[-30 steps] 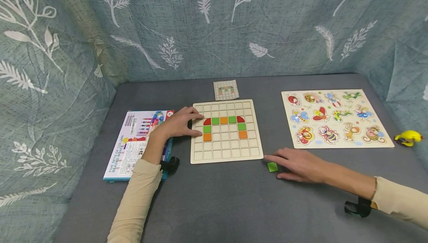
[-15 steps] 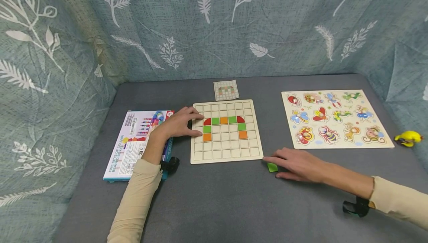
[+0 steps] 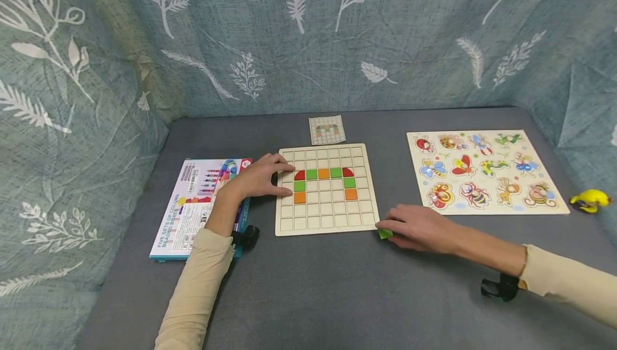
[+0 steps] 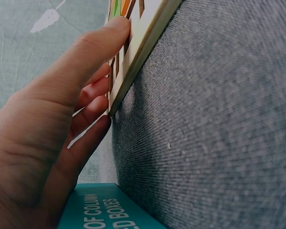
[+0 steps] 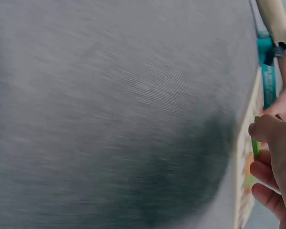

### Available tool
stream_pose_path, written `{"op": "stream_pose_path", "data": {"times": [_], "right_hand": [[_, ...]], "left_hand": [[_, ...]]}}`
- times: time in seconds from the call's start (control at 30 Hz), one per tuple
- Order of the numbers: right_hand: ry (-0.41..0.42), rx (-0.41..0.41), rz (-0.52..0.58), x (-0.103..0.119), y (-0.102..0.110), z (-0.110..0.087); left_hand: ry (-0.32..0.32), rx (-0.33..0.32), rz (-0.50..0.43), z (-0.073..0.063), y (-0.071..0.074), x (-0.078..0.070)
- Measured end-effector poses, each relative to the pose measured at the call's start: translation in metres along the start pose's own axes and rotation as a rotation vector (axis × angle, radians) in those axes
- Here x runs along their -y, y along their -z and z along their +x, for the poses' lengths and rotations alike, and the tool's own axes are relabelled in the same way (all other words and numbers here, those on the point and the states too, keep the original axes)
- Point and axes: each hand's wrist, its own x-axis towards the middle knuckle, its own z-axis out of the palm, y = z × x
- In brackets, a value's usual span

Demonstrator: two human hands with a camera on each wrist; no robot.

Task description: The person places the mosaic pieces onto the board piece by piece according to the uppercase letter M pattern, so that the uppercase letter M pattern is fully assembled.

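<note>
My right hand (image 3: 421,228) pinches a green square tile (image 3: 384,234) between thumb and fingers, at the near right corner of a wooden grid board (image 3: 326,222). In the right wrist view the green tile (image 5: 255,144) stands on edge in the grip. My left hand (image 3: 258,176) rests on the board's left edge, its thumb (image 4: 97,45) lying over the rim and the fingers along the side. On the board, red quarter-round pieces (image 3: 347,172), green squares (image 3: 336,173) and orange squares (image 3: 300,197) form an arch.
A small pattern card (image 3: 328,130) showing an arch lies behind the board. To the left is a beaded-boxes carton (image 3: 180,216), partly under the left forearm. An insect picture puzzle (image 3: 474,208) lies at the right, with a yellow toy (image 3: 592,200) beyond it.
My right hand has closed on the green tile, lifted it from the table and moved left toward the board's corner. The left hand stays at the board's edge.
</note>
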Motion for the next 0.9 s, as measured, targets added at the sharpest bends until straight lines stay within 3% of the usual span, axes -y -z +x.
{"op": "stream_pose_path", "data": {"times": [0.1,0.3,0.43,0.63,0.9], "right_hand": [[-0.003,-0.033,0.003,-0.005,0.005,0.017],[-0.065,-0.235,0.065,-0.016,0.015,0.053],[-0.053,-0.295,0.087,-0.022,0.010,0.070],[-0.008,-0.263,0.114,-0.033,-0.009,0.087],[-0.049,-0.098,0.138,-0.050,-0.032,0.116]], "left_hand": [[0.002,0.004,0.001,-0.001,-0.001,0.000],[-0.001,-0.008,-0.008,0.000,0.000,-0.001],[0.012,-0.007,-0.006,0.000,0.001,-0.002],[0.008,-0.001,0.008,0.000,0.002,-0.001],[0.006,0.002,0.013,0.000,0.001,-0.001]]}}
